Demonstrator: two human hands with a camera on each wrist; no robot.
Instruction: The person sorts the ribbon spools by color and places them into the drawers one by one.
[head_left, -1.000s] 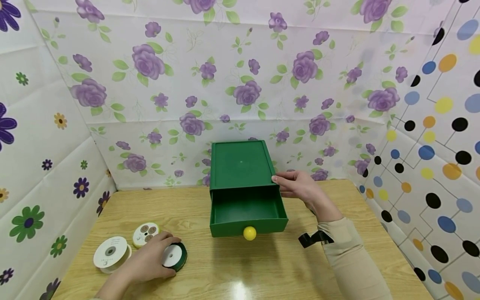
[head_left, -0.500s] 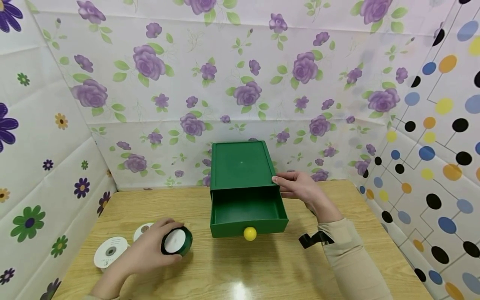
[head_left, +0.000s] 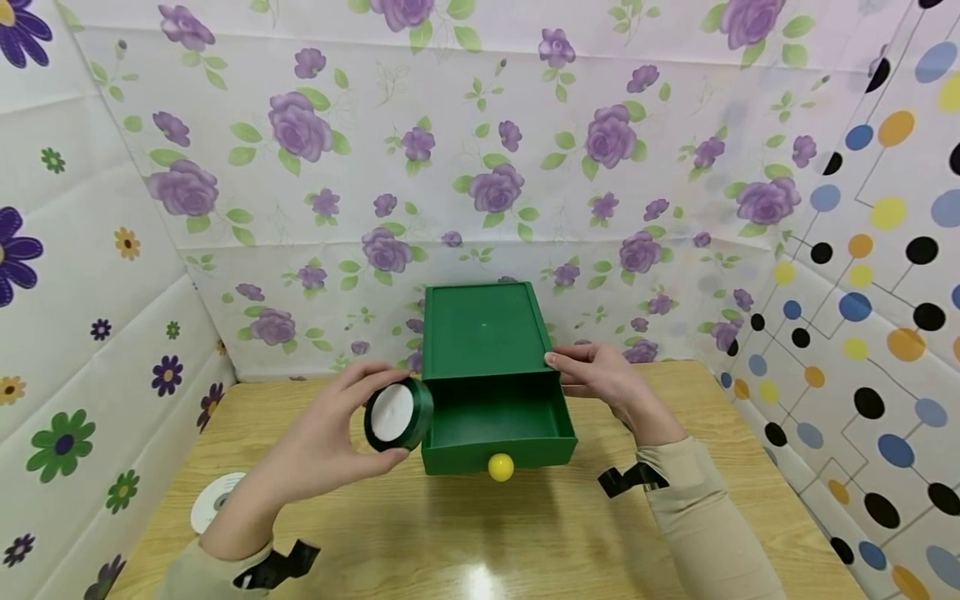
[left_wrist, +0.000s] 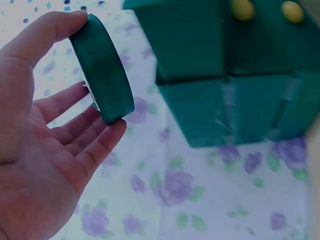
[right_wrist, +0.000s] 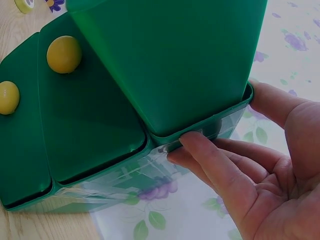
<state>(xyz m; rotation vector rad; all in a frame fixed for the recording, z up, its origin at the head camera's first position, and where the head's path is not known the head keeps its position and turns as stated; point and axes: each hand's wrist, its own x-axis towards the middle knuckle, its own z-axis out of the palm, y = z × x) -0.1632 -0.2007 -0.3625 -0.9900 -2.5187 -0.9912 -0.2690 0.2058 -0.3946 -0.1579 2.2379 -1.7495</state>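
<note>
**Green ribbon spool, held beside an open drawer**

Head view. Item: one ribbon spool (head_left: 414, 421), dark green, white face, tilted, apparently clear of the table (head_left: 360, 546). Your left hand (head_left: 322, 446) has it clamped by the rim, fingers above, thumb below. Item: one green cabinet (head_left: 483, 329), its upper drawer (head_left: 459, 459) pulled out, yellow knob (head_left: 501, 467) toward you. The spool overlaps the drawer's left edge here. Your right hand (head_left: 606, 382) grips the cabinet's right side near the front. Item: one white spool (head_left: 213, 502), partly hidden behind your left wrist.

Left wrist view. Your thumb and one fingertip pinch opposite edges of the ribbon spool; your other fingers spread behind it. A gap shows between it and the cabinet, so it is beside the drawer, not in it.

Right wrist view. Your thumb and fingers stand apart, clamped across the cabinet's side. Two lower drawers (right_wrist: 95, 110) are closed.

Step, as judged: bringing the spool to the drawer while you brace the cabinet. The next move seems to call for clearing the drawer's left wall, then lowering and releasing.
</note>
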